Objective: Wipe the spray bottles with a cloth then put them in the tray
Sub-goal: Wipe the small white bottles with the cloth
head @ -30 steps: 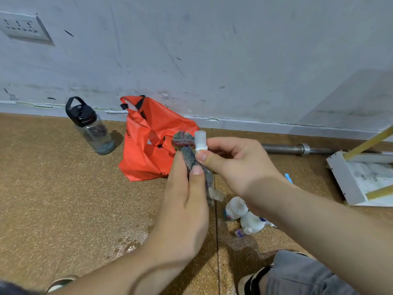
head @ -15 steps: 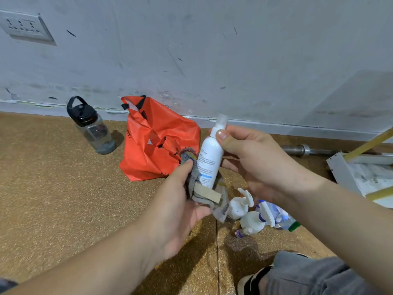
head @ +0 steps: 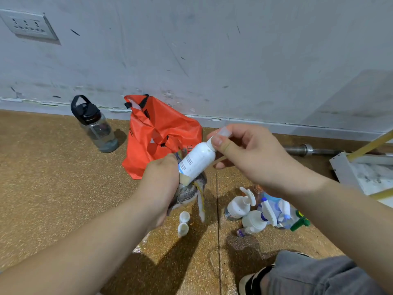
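Our left hand (head: 161, 184) and right hand (head: 248, 154) are bare. Back from the grip, the left forearm (head: 85, 248) and right forearm (head: 340, 209) are uncovered all the way to the edges of the view, and the right thumbnail (head: 216, 141), at the grip itself, is trimmed short and plain. Well below the grip and off to its right, our knee (head: 314, 275) is covered in wrinkled, matte grey fabric. Just left of that knee is our shoe (head: 247, 283), pale at the sole and toe, with a black strap (head: 258, 277) across it.
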Motion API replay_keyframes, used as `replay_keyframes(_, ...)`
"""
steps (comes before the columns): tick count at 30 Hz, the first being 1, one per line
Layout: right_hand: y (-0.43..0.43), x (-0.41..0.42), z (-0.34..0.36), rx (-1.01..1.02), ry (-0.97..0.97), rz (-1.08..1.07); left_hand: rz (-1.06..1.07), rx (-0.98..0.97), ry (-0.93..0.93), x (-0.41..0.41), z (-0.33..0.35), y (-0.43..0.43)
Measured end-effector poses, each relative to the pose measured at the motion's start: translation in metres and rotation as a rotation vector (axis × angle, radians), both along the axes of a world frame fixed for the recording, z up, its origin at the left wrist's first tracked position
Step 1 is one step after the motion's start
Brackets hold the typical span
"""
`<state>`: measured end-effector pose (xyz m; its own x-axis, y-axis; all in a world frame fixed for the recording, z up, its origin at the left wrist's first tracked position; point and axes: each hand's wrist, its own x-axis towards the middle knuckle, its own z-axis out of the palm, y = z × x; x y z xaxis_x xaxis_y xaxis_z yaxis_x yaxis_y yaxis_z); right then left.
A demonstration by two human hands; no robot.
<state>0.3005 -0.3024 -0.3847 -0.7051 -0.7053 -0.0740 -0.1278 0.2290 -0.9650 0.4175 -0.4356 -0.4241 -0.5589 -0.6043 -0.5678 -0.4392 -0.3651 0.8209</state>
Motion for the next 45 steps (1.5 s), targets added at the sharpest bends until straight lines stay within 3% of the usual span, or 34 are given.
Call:
replay_keyframes(4,-0.004,0.014,-0.004,0.036,0.211,-0.034,-0.1,-0.44,-0.009,-0.001,-0.014,-0.007)
replay_keyframes(6,-0.004,0.013,-0.002,0.095,0.275,-0.061,-0.17,-0.56,0.004,0.003,-0.015,-0.002)
replay_keyframes(9,-0.004,0.003,-0.003,0.131,0.229,-0.164,-0.261,-0.597,0.123,0.013,-0.008,0.013)
replay_keyframes(13,-0.004,0.001,-0.009,0.171,0.138,-0.18,-0.483,-0.819,0.298,0.02,0.008,0.029)
replay_keyframes(17,-0.003,0.006,-0.01,0.161,0.004,-0.137,-0.421,-0.994,0.358,0.012,-0.002,0.015)
replay_keyframes(19,-0.002,0.005,-0.005,0.133,-0.018,-0.106,-0.325,-0.985,0.355,0.008,-0.004,0.006)
replay_keyframes(21,-0.002,0.003,-0.001,0.104,-0.047,-0.088,-0.275,-0.856,0.359,0.006,-0.001,0.0)
replay_keyframes(23,-0.002,0.005,0.003,0.08,-0.074,-0.078,-0.34,-0.802,0.387,0.007,0.001,-0.002)
replay_keyframes(26,-0.005,0.014,0.005,0.02,-0.128,-0.114,-0.525,-0.92,0.392,0.011,0.001,0.011)
replay_keyframes(31,-0.007,0.026,0.005,0.038,-0.178,-0.224,-0.496,-0.999,0.405,0.014,-0.012,0.015)
replay_keyframes(33,-0.007,0.02,0.008,0.003,-0.184,-0.263,-0.428,-0.911,0.381,0.013,-0.019,0.003)
replay_keyframes(37,-0.002,0.009,0.01,-0.002,-0.189,-0.296,-0.365,-0.49,0.319,0.014,-0.026,0.008)
replay_keyframes(38,0.0,0.008,0.009,-0.002,-0.205,-0.295,-0.367,-0.469,0.301,0.014,-0.028,0.012)
replay_keyframes(43,-0.003,0.022,0.005,0.005,-0.272,-0.275,-0.573,-1.109,0.292,0.017,-0.019,0.018)
replay_keyframes(45,-0.004,0.029,0.004,0.006,-0.301,-0.267,-0.648,-1.261,0.318,0.014,-0.014,0.015)
